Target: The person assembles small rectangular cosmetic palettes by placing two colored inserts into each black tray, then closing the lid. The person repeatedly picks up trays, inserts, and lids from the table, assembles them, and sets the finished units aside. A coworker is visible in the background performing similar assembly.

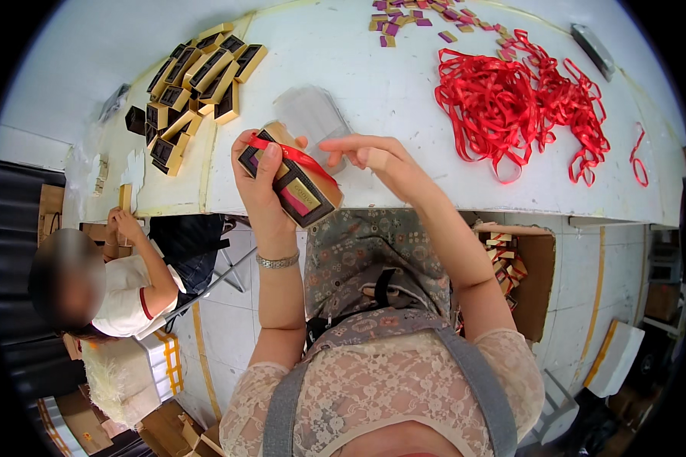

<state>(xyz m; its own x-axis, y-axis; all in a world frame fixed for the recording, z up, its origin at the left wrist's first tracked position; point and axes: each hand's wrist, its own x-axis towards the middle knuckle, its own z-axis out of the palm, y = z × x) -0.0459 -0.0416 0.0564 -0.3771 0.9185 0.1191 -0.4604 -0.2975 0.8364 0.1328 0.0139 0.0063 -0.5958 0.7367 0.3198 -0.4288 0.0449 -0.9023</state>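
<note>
My left hand (263, 179) is closed round a small gold and dark brown box (306, 199) with a gold and purple label, held tilted above the table's near edge. Its thumb lies on a red ribbon (297, 156) that crosses the box. Just right of the box is my right hand (377, 161), its index finger stretched out and the other fingers partly bent; I see nothing in it. Beyond both hands lies a stack of clear plastic sheets (312, 110), partly covered by them.
Many similar boxes (198, 80) are heaped at the left. A tangle of red ribbon loops (488, 103) lies at the right, with small purple and gold cards (392, 29) behind. A carton (537, 282) of boxes stands below the table. A person (129, 289) works at the left.
</note>
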